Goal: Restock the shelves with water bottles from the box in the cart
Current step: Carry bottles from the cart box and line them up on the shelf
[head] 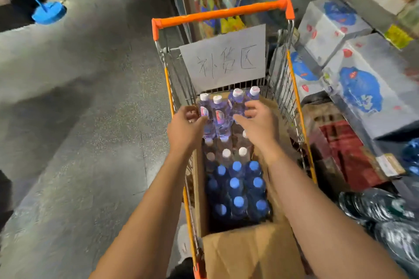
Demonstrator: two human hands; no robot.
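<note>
1. We see four white-capped bottles (218, 115) raised at the far end of the box (249, 253), their caps above the rest; two lie toward our left hand, two toward our right.
2. Our left hand (184, 124) is at the left side of this group, fingers curled round the outermost bottle, thumb against its label.
3. Our right hand (258, 120) is at the right side of the group, fingers spread and bent over the two right bottles; whether it really grips them we cannot tell, since the frame is blurred there.
4. The raised bottles sit between the two hands, touching both.
5. Below and nearer to us, more white-capped bottles (226, 154) stand upright in the box, under our wrists.
6. Nearer still stands a pack of blue-capped bottles (238, 186), upright, filling the near part of the box.
7. The box lies lengthwise in the cart (301, 120), its near flap folded toward us.
8. The cart has an orange handle (222, 13) at its far end, with a paper sign (224, 59) bearing handwritten characters just below it.
9. To the right of the cart, shelves (362, 79) hold white cartons with blue prints; wrapped bottle packs (385, 215) lie lower right.
10. Far left on the grey floor (79, 120) sits a blue mop (48, 12).
</note>
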